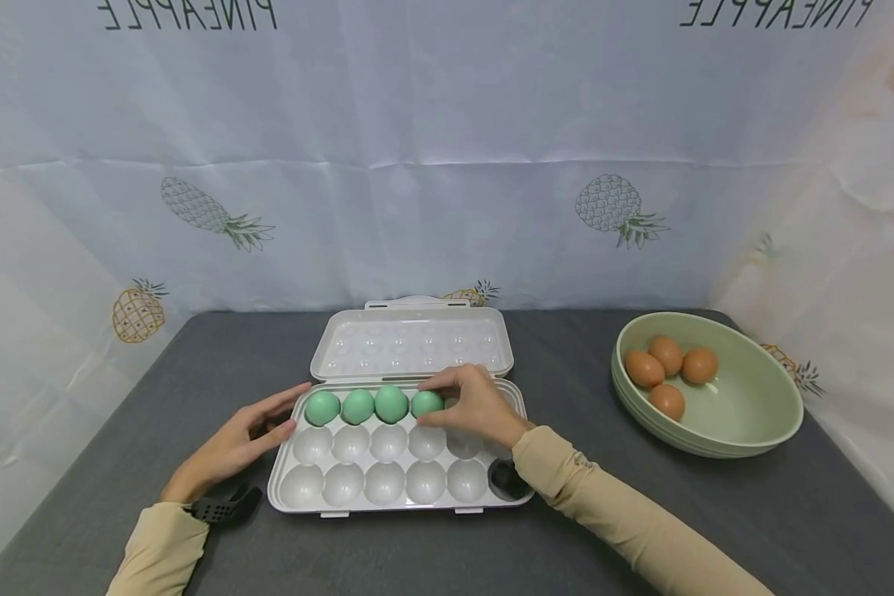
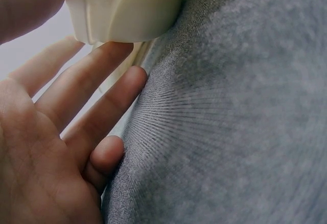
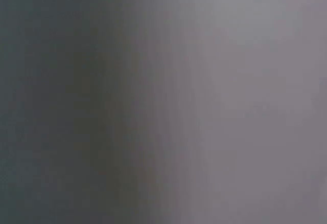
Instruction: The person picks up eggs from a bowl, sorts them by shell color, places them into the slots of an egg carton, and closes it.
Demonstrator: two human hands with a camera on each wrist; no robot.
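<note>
Green eggs (image 1: 357,406): four, in the tray's far row.
Brown eggs (image 1: 665,374): four, in the bowl.
Egg tray (image 1: 387,497): one, lid open.
Tray rows: three.
Empty cups in view: ten counted; others are hidden by the right hand.
Bowl (image 1: 760,422): one.
Hands: two.

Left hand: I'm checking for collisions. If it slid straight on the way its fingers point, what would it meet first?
The left hand points right, at the egg tray. Its fingers already touch the tray's left edge, so the tray comes first, probably near the leftmost green egg.
</note>
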